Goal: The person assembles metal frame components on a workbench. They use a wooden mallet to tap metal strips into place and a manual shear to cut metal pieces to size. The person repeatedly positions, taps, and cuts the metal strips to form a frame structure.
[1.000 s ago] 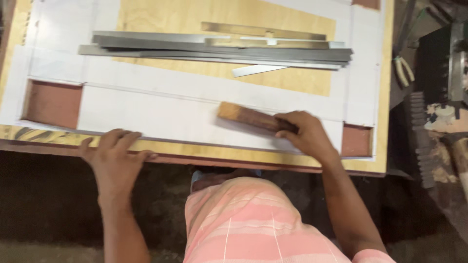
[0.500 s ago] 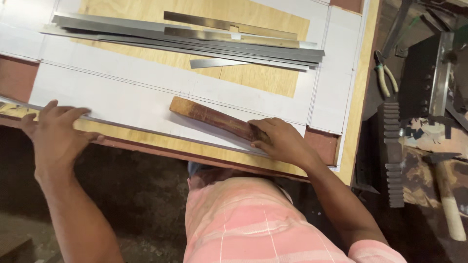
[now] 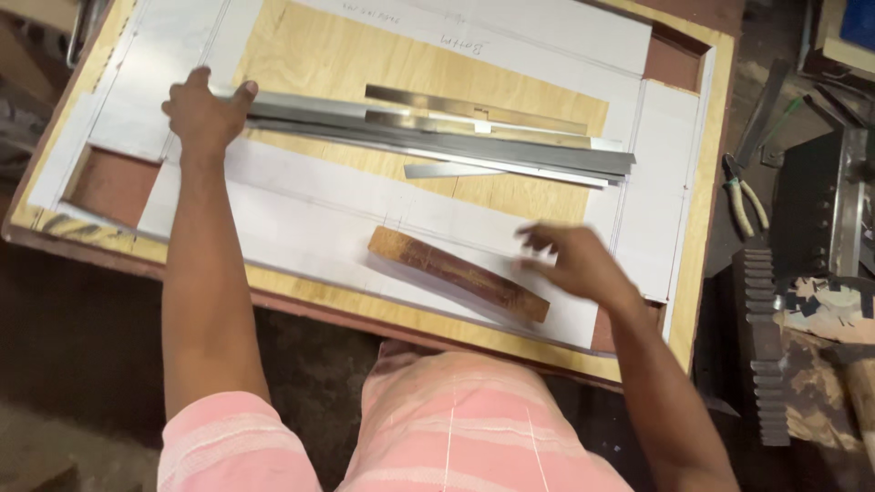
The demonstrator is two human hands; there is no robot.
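My left hand (image 3: 206,109) rests on the left end of a bundle of long grey metal strips (image 3: 456,146) that lie across the wooden board (image 3: 365,55). Its fingers curl over the strips' ends. A brown wooden block (image 3: 456,273) lies flat on the white metal sheet (image 3: 301,219) near the board's front edge. My right hand (image 3: 574,260) hovers just right of the block with fingers spread, blurred, and holds nothing.
Pliers with light handles (image 3: 747,196) lie right of the board. A dark toothed metal bar (image 3: 761,346) and a black machine part (image 3: 825,200) stand at the right. Brown cut-outs (image 3: 114,182) show at the sheet's corners.
My right hand has let go of the wooden block and lifted off to its right. My left hand has left the board's front edge and reached up onto the metal strips.
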